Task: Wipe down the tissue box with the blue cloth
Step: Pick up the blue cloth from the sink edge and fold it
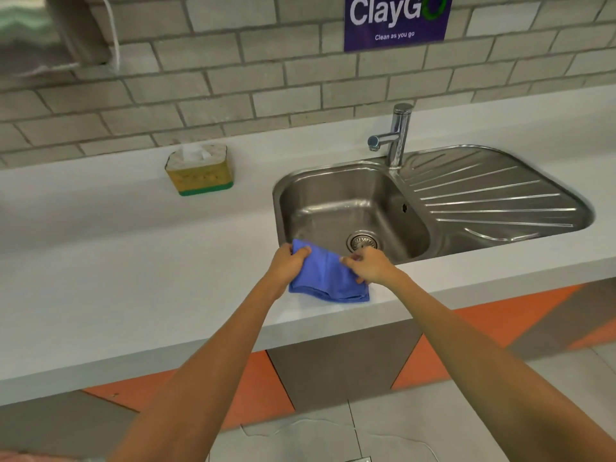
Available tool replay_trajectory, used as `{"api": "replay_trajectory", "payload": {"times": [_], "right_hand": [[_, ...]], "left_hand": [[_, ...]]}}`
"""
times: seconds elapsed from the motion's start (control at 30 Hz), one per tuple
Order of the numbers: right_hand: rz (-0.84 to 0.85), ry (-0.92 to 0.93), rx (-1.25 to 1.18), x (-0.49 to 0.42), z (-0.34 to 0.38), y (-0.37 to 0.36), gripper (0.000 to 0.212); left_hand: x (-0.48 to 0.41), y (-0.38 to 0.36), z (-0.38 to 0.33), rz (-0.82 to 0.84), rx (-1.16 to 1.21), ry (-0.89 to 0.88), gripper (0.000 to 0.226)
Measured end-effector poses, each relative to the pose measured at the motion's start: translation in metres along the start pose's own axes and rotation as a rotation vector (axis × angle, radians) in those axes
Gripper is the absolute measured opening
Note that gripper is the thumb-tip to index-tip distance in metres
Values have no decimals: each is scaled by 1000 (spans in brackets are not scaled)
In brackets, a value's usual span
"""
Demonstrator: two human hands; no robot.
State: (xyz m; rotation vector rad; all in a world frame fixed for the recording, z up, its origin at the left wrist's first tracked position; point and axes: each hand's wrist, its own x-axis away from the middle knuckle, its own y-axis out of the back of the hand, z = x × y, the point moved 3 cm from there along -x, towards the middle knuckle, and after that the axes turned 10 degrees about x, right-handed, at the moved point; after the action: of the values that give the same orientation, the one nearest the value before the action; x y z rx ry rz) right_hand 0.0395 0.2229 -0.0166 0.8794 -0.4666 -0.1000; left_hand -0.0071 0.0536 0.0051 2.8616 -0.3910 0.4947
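The blue cloth (328, 278) hangs folded between both hands over the front rim of the sink, its lower edge touching the counter. My left hand (287, 264) grips its upper left corner. My right hand (370, 264) pinches its right edge. The tissue box (200, 173), yellow-green with a green base and a white tissue sticking out of the top, stands on the counter against the wall, well to the left of and beyond the hands.
A white counter (133, 261) runs along a grey brick wall. A steel sink (350, 208) with a drainboard (493, 195) and a chrome tap (396, 138) lies to the right. A purple sign (396, 20) hangs on the wall above.
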Motion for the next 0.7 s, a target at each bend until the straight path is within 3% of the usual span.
{"api": "replay_trajectory", "payload": {"times": [0.07,0.17,0.3,0.4,0.53,0.7], "right_hand": [[22,-22,-194,0,14,-2,46],[151,-64,-680,0,39,-8,60],[402,-20,-1336,-15,81,-12,66],[446,88,-1381,-57,169,-29,51],[415,165,-1297,-80,214,-37,35],[380,120,-1220,-98,261,-51,31]], "left_hand": [[4,-2,-23,20,118,-43,40],[6,-2,-51,38,221,-82,43],[1,14,-82,58,121,-176,35],[-50,100,-99,-129,-12,-347,17],[-75,157,-96,-286,-188,-500,25],[-99,207,-90,-411,-303,-520,34]]}}
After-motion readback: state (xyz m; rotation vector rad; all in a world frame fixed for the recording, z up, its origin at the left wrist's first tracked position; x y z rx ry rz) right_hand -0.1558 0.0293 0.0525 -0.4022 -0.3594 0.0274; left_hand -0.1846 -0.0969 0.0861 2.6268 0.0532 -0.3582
